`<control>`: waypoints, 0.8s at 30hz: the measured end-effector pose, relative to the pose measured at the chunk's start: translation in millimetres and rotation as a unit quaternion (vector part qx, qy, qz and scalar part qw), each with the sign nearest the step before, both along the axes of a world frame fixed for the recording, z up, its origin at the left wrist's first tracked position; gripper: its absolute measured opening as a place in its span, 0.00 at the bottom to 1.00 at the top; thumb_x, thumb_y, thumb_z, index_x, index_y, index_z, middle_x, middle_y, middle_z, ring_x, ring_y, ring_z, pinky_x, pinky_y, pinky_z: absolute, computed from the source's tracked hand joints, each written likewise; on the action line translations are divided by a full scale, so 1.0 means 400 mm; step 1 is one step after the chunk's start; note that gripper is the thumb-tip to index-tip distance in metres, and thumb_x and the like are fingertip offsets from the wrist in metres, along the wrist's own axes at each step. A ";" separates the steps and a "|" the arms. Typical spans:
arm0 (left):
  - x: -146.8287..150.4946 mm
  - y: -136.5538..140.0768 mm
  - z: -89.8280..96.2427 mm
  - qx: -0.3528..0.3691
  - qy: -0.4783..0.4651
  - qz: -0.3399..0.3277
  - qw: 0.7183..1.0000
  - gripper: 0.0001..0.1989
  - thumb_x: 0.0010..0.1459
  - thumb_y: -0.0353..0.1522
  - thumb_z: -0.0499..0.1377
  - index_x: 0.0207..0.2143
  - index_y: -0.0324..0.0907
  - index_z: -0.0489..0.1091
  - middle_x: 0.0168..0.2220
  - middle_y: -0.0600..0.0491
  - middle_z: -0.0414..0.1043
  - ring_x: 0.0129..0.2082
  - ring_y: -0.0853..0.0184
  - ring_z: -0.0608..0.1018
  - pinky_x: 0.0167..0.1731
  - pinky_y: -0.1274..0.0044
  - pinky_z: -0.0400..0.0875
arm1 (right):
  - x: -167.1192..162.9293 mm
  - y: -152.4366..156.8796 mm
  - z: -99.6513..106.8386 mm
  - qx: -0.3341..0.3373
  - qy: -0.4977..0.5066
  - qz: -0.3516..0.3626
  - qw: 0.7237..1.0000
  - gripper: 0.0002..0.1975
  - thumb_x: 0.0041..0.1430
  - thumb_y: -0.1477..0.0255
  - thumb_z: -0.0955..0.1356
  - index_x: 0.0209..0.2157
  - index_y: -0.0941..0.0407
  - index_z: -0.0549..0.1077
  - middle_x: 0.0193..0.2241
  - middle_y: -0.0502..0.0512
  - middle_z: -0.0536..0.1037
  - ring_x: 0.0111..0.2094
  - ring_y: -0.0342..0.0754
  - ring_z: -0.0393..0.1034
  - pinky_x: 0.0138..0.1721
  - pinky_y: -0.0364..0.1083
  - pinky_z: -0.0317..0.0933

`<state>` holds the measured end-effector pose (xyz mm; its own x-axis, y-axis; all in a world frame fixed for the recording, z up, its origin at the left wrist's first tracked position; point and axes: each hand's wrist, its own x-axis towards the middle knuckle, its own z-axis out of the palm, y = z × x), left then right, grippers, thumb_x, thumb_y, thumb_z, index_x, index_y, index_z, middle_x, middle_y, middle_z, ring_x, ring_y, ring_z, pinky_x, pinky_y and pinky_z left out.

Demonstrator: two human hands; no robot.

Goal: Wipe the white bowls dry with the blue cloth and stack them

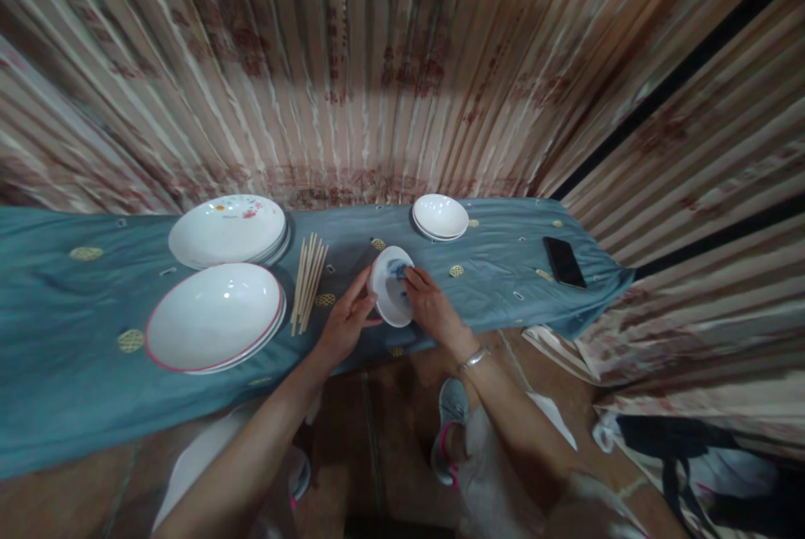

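A small white bowl (388, 313) is tilted up between my hands, over the front part of the table. My left hand (345, 317) grips it by the left side, thumb near the rim and fingers behind. The fingers of my right hand (428, 296) are closed and reach over the right rim into the bowl. At their tips is a blue patch (396, 267); whether it is a cloth or a printed pattern I cannot tell. Left of the bowl lie several wooden chopsticks (308, 283) side by side. Beyond my right hand sits a short stack of small white bowls (440, 216).
Flower-printed plates (220, 233) are stacked at the back left, and red-rimmed dishes (214, 317) in front of them. A black phone (564, 261) lies on the right. A blue-green cloth (496, 271) covers the narrow table. Pleated curtains (402, 103) hang behind it.
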<state>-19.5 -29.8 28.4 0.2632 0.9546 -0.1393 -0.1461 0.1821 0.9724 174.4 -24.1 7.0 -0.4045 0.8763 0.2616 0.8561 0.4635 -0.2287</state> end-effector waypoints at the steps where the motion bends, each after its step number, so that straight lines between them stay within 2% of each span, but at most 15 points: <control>1: 0.000 -0.001 0.001 -0.002 -0.002 0.000 1.000 0.41 0.51 0.46 0.64 0.65 0.46 0.58 0.62 0.45 0.65 0.52 0.48 0.75 0.36 0.63 0.80 | 0.002 -0.005 0.000 -0.006 -0.003 0.004 1.000 0.21 0.59 0.86 0.60 0.53 0.63 0.72 0.56 0.68 0.72 0.62 0.53 0.60 0.64 0.56 0.56; 6: 0.000 -0.007 0.008 -0.014 -0.009 0.007 1.000 0.38 0.53 0.45 0.63 0.65 0.45 0.58 0.64 0.46 0.62 0.58 0.48 0.70 0.38 0.66 0.81 | 0.013 -0.032 0.010 -0.058 0.002 0.031 0.998 0.20 0.57 0.87 0.61 0.48 0.65 0.75 0.48 0.69 0.78 0.59 0.55 0.65 0.62 0.56 0.58; 11: -0.001 -0.007 0.003 -0.029 -0.044 0.015 0.998 0.36 0.55 0.48 0.60 0.63 0.46 0.61 0.66 0.47 0.57 0.62 0.46 0.66 0.39 0.65 0.81 | 0.019 -0.057 0.031 -0.132 0.103 0.018 0.986 0.20 0.55 0.82 0.64 0.48 0.59 0.77 0.51 0.64 0.77 0.55 0.54 0.70 0.58 0.55 0.62; 14: -0.002 -0.005 0.001 -0.030 -0.052 0.011 0.998 0.36 0.56 0.50 0.59 0.63 0.46 0.61 0.66 0.45 0.58 0.61 0.46 0.66 0.38 0.63 0.81 | 0.014 -0.064 0.051 -0.181 0.167 0.025 0.969 0.20 0.54 0.80 0.66 0.48 0.56 0.77 0.51 0.59 0.78 0.54 0.53 0.72 0.57 0.53 0.63; 19: -0.002 -0.007 0.010 -0.034 -0.058 0.008 0.998 0.33 0.58 0.50 0.57 0.62 0.47 0.63 0.67 0.46 0.56 0.62 0.48 0.65 0.36 0.69 0.80 | -0.008 -0.066 0.083 -0.236 0.279 0.043 0.930 0.18 0.54 0.75 0.69 0.48 0.55 0.78 0.47 0.56 0.80 0.48 0.51 0.75 0.52 0.50 0.66; 24: 0.001 -0.007 -0.003 -0.028 -0.053 0.011 0.998 0.32 0.59 0.50 0.55 0.62 0.48 0.63 0.66 0.48 0.60 0.61 0.49 0.67 0.36 0.70 0.80 | -0.036 -0.065 0.090 -0.247 0.342 0.008 0.907 0.15 0.55 0.71 0.69 0.45 0.56 0.79 0.44 0.56 0.81 0.43 0.49 0.75 0.44 0.47 0.67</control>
<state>-19.2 -32.6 27.2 0.2580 0.9520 -0.1646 -0.2529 0.2309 0.9395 160.0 -50.2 42.8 -0.3089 0.9505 0.0338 0.4296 0.1712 -0.8866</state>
